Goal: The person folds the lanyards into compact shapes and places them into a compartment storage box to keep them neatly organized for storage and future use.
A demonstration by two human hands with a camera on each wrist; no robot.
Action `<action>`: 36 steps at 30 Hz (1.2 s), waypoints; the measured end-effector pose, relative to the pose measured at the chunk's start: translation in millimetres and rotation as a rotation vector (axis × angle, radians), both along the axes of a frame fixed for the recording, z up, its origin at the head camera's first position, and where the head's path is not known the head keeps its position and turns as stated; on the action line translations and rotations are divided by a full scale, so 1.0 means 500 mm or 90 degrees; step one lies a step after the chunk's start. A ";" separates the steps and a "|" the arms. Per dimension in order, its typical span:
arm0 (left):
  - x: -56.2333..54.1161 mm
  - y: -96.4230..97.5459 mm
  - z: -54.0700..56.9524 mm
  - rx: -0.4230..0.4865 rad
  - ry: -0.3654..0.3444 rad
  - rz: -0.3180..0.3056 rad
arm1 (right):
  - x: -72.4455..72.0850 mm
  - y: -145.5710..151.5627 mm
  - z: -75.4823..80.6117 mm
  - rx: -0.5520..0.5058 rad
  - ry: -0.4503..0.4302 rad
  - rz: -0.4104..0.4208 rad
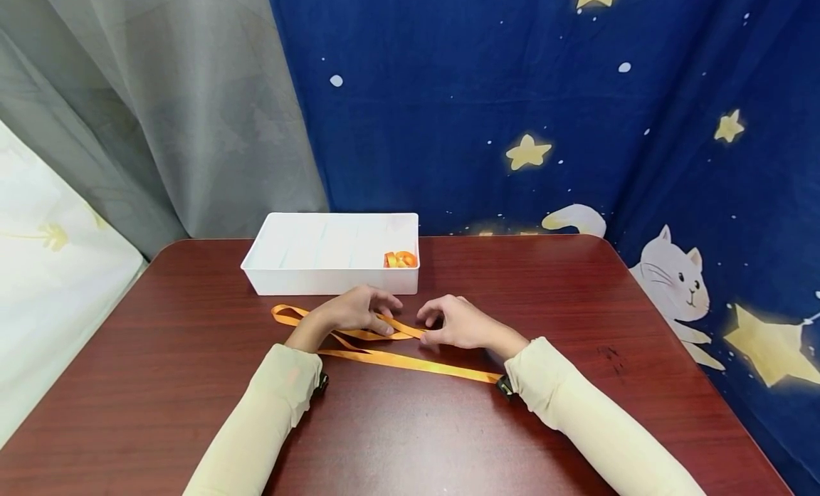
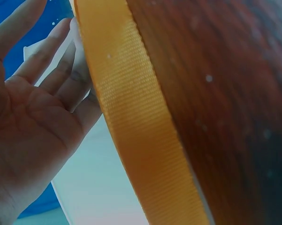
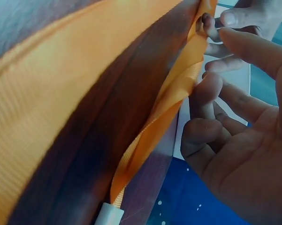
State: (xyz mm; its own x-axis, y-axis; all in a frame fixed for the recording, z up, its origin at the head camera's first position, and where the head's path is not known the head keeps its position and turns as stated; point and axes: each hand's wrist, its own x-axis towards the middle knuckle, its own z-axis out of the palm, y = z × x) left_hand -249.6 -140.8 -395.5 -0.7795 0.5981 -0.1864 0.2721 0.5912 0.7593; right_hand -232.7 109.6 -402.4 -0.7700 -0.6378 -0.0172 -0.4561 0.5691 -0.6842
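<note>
A long orange ribbon (image 1: 410, 363) lies in loose loops on the table, with one stretch running across in front of both hands. My left hand (image 1: 355, 309) pinches a raised part of it; in the left wrist view a near strand of the ribbon (image 2: 131, 112) hides those fingertips. Close by on the right, my right hand (image 1: 463, 323) holds the same raised section, thumb and fingers curled at the ribbon (image 3: 178, 84). A pale end piece (image 3: 110, 214) sits on the ribbon's lower end in the right wrist view.
Behind the hands stands a white divided box (image 1: 333, 282), with rolled orange ribbons (image 1: 400, 259) in its right compartment. The dark red table (image 1: 410, 439) extends to either side. A blue star-patterned curtain (image 1: 461, 112) and a grey curtain (image 1: 218, 97) hang at the back.
</note>
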 end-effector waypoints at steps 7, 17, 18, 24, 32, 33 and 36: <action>-0.003 -0.002 -0.005 -0.005 0.005 -0.006 | 0.007 -0.014 -0.014 0.042 0.051 -0.014; -0.003 -0.003 -0.004 -0.005 -0.006 -0.010 | 0.007 -0.026 -0.016 0.079 0.066 -0.024; -0.003 -0.004 -0.003 -0.003 -0.007 -0.012 | 0.007 -0.027 -0.015 0.081 0.065 -0.023; -0.003 -0.006 -0.002 0.007 -0.015 -0.012 | 0.004 -0.030 -0.013 0.062 0.049 -0.018; 0.001 -0.007 -0.003 0.022 -0.019 -0.018 | -0.003 -0.028 -0.016 0.036 0.030 -0.006; 0.002 -0.007 -0.002 0.021 -0.021 -0.016 | -0.005 -0.027 -0.016 0.030 0.023 -0.004; 0.004 -0.005 0.000 0.007 -0.024 -0.007 | -0.010 -0.021 -0.015 0.012 -0.008 0.005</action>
